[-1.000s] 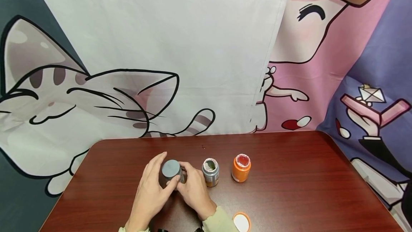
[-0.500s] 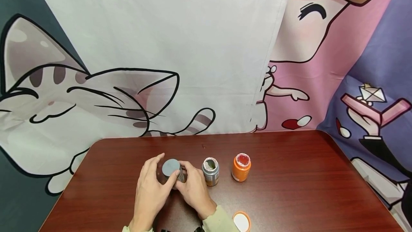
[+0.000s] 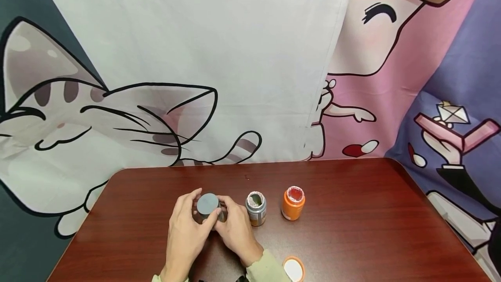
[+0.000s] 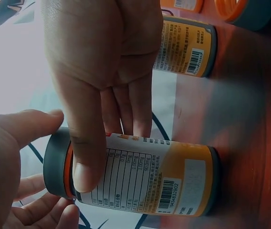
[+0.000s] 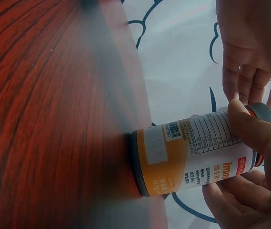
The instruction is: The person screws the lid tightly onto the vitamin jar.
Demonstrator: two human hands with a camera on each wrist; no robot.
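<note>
A supplement bottle with an orange and white label (image 4: pixel 183 176) and a grey lid (image 3: pixel 208 203) stands upright on the table. My right hand (image 3: pixel 237 232) grips the bottle near its top, thumb pressed over the label just under the lid, as both wrist views show. Around the lid curl the thumb and fingers of my left hand (image 3: pixel 185 232); the thumb lies at the lid's near right edge. An orange-red ring (image 4: pixel 69 169) shows between lid and bottle. Each hand hides part of the bottle in the head view.
Right of my hands stands a lidless grey bottle (image 3: pixel 256 216), a torn seal round its mouth. Farther right is a lidless orange bottle (image 3: pixel 292 210) with a red inside. An orange-rimmed lid (image 3: pixel 302 269) lies upside down near the front. A printed cloth (image 3: pixel 250 55) hangs behind the table.
My left fingers have shifted slightly around the lid, closing in on its left side since half a second ago. The right hand and the bottle stay in place.
</note>
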